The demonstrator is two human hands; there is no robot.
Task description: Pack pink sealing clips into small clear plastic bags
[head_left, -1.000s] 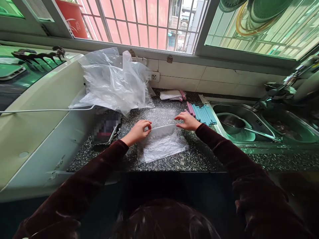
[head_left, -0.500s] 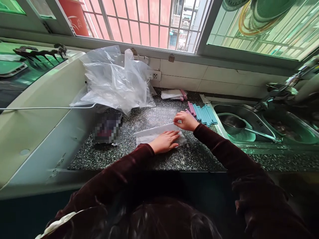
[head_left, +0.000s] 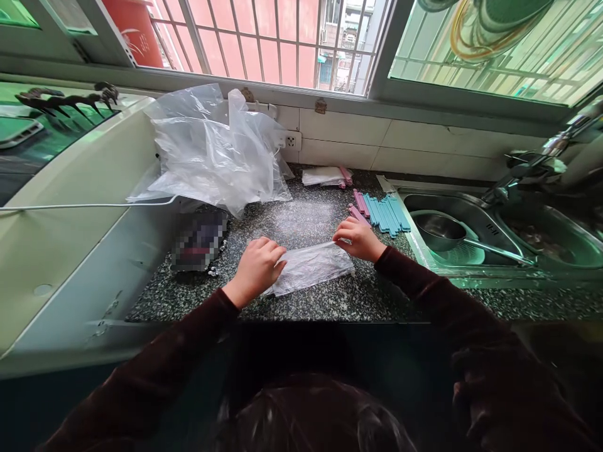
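A folded clear plastic bag (head_left: 313,269) lies on the speckled stone counter (head_left: 301,307) in front of me. My left hand (head_left: 260,267) pinches its left upper corner, with the thumb and fingers pressed together there. At the opposite end, my right hand (head_left: 357,237) grips the right upper corner between thumb and fingertips. The bag's far edge runs nearly straight between both hands. Just beyond my right hand lie several teal sealing clips (head_left: 386,215) and a few pink ones (head_left: 362,204).
A heap of loose clear bags (head_left: 219,150) fills the back left. Folded bags with pink clips (head_left: 326,177) lie by the wall. A blurred-out dark object (head_left: 198,242) sits at left. To the right is a steel sink (head_left: 475,216) holding a pan (head_left: 438,232).
My left hand has lifted off the middle of the bag and moved left to its upper corner. The bag's far part is folded down toward me. My right hand has shifted slightly right.
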